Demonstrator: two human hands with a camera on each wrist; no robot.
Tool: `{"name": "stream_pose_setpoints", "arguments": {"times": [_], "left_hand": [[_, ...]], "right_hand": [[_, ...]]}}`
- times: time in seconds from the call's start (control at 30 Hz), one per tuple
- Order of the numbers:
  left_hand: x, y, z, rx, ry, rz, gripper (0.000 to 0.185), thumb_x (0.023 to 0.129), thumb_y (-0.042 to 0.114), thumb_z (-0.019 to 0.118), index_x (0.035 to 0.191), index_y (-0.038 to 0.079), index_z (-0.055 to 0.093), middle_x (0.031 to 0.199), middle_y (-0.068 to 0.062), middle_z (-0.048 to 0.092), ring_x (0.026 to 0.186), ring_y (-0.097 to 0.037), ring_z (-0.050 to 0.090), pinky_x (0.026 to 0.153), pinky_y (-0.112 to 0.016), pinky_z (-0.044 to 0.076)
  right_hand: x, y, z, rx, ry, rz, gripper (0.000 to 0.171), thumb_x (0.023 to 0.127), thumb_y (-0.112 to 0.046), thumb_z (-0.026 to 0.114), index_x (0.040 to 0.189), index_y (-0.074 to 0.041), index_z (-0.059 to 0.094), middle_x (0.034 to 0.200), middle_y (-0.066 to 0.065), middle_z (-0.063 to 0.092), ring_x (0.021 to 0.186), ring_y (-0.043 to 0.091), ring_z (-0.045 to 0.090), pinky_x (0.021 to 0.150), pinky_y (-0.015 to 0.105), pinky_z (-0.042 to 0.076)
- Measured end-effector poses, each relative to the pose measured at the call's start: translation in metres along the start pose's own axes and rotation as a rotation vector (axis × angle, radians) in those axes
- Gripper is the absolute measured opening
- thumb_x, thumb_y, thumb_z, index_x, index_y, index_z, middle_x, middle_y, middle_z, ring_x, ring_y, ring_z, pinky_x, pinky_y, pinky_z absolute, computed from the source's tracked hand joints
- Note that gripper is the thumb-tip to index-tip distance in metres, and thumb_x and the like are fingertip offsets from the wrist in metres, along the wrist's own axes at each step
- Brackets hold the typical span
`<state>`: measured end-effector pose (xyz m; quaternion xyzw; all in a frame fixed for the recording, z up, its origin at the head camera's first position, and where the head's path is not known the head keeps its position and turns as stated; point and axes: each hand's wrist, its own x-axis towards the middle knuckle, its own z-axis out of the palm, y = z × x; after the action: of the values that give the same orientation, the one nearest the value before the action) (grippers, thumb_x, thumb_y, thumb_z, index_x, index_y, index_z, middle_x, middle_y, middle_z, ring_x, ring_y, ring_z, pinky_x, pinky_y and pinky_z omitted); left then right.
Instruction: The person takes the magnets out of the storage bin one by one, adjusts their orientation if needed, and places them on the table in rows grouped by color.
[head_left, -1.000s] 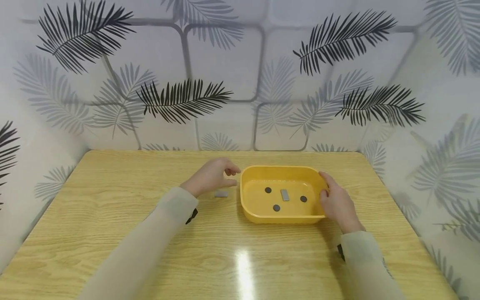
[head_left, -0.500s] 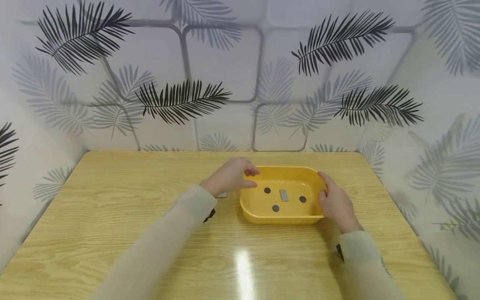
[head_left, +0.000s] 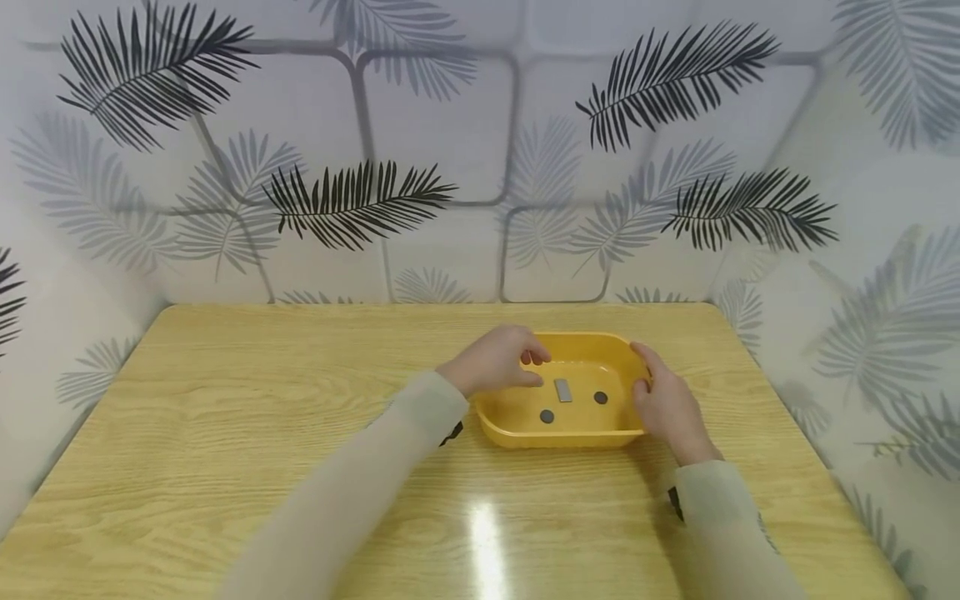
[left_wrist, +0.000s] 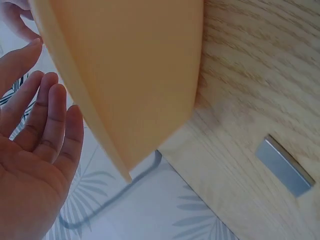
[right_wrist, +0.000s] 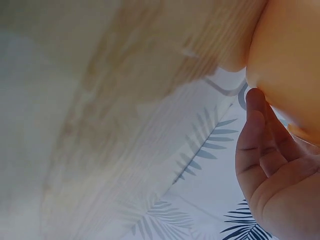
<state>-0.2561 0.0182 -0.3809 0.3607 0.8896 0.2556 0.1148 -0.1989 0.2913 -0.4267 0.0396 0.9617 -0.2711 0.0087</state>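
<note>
A yellow tray [head_left: 517, 421] is seen on the table [head_left: 225, 433]. Its right end is held by the right hand [head_left: 666, 408], with the fingers [right_wrist: 260, 125] pressed to its wall. The left hand [head_left: 495, 367] is held over the left end of the tray, with its fingers [left_wrist: 47, 120] loose and nothing held. Inside lie a grey bar [head_left: 562, 390], its long side pointing away, and two dark discs [head_left: 601, 397]. The bar is just right of the left fingers, nearer that hand. Another grey bar [left_wrist: 284, 165] is seen on the table beside the tray.
</note>
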Motion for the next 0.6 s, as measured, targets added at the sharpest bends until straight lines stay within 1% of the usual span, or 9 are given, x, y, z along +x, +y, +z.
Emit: {"name": "stream_pose_setpoints", "arguments": {"times": [0.1, 0.13, 0.23, 0.37, 0.47, 0.6], "left_hand": [[0.006, 0.003, 0.004, -0.013, -0.014, -0.006, 0.035, 0.093, 0.016, 0.077, 0.126, 0.004, 0.072, 0.121, -0.01, 0.072, 0.11, -0.026, 0.065, 0.098, -0.033, 0.054], [0.008, 0.004, 0.005, -0.018, -0.019, -0.013, 0.035, 0.094, 0.016, 0.076, 0.126, 0.004, 0.072, 0.122, -0.009, 0.072, 0.11, -0.025, 0.065, 0.098, -0.033, 0.054], [0.012, 0.008, 0.008, -0.047, -0.032, -0.038, 0.036, 0.094, 0.015, 0.076, 0.127, 0.004, 0.072, 0.125, -0.008, 0.072, 0.114, -0.026, 0.065, 0.099, -0.033, 0.054], [0.015, 0.011, 0.014, -0.086, -0.04, -0.056, 0.034, 0.094, 0.013, 0.076, 0.126, 0.003, 0.072, 0.127, -0.009, 0.071, 0.116, -0.028, 0.066, 0.1, -0.034, 0.055], [0.019, 0.011, 0.018, -0.1, -0.033, -0.055, 0.033, 0.094, 0.012, 0.075, 0.126, 0.003, 0.072, 0.127, -0.01, 0.072, 0.115, -0.028, 0.066, 0.099, -0.033, 0.055], [0.024, 0.009, 0.025, -0.103, -0.029, -0.072, 0.033, 0.095, 0.013, 0.075, 0.126, 0.004, 0.072, 0.126, -0.008, 0.073, 0.113, -0.025, 0.065, 0.097, -0.031, 0.055]], "right_hand": [[-0.002, 0.001, 0.0, 0.026, 0.007, 0.0, 0.059, 0.104, -0.013, 0.039, 0.162, -0.012, 0.029, 0.148, 0.035, 0.05, 0.072, 0.026, 0.058, 0.061, 0.029, 0.046], [-0.002, 0.001, 0.0, 0.032, 0.008, 0.001, 0.059, 0.104, -0.013, 0.039, 0.162, -0.013, 0.029, 0.147, 0.035, 0.05, 0.075, 0.027, 0.059, 0.061, 0.029, 0.046], [-0.002, 0.001, -0.001, 0.046, 0.005, 0.008, 0.059, 0.104, -0.013, 0.04, 0.162, -0.014, 0.03, 0.148, 0.036, 0.05, 0.089, 0.033, 0.061, 0.067, 0.032, 0.048], [-0.001, 0.001, -0.001, 0.079, -0.004, 0.028, 0.058, 0.106, -0.014, 0.04, 0.162, -0.016, 0.03, 0.149, 0.035, 0.049, 0.11, 0.04, 0.06, 0.077, 0.036, 0.051], [-0.001, 0.002, -0.001, 0.112, -0.002, 0.036, 0.057, 0.106, -0.015, 0.041, 0.162, -0.017, 0.031, 0.147, 0.033, 0.052, 0.115, 0.04, 0.06, 0.078, 0.035, 0.051], [-0.001, 0.003, 0.0, 0.129, 0.014, 0.031, 0.057, 0.106, -0.014, 0.042, 0.161, -0.017, 0.033, 0.142, 0.032, 0.056, 0.11, 0.038, 0.061, 0.074, 0.031, 0.049]]}}
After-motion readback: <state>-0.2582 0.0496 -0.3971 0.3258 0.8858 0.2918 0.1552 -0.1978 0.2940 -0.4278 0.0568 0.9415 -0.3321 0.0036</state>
